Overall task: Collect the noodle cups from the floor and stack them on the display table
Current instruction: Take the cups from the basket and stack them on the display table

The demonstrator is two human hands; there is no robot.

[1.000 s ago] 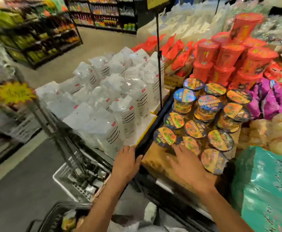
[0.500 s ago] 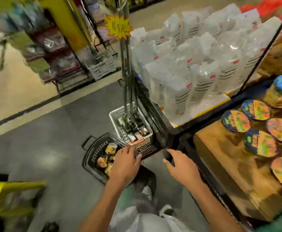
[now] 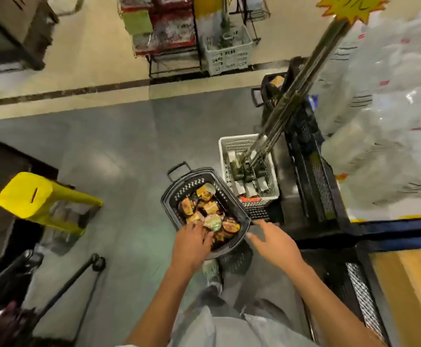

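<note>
Head view: a black plastic shopping basket (image 3: 239, 219) sits on the grey floor (image 3: 119, 151), just left of a white slatted crate (image 3: 224, 156) and near the black mesh frame of the display table (image 3: 314, 176). Inside the basket lie the round foil-lidded noodle cups (image 3: 212, 221), jumbled and tipped at odd angles. The left hand (image 3: 192, 240) reaches into the near end of the basket, its fingers over the cups; whether they have hold of one cannot be told, as the cups hide them. The right hand (image 3: 272, 240) hovers spread and relaxed beside the basket's near right rim, holding nothing. Because the cups lie loose and tilted, a one-handed grab could slip or crush a foil lid, and lifting one might topple its neighbours.
</note>
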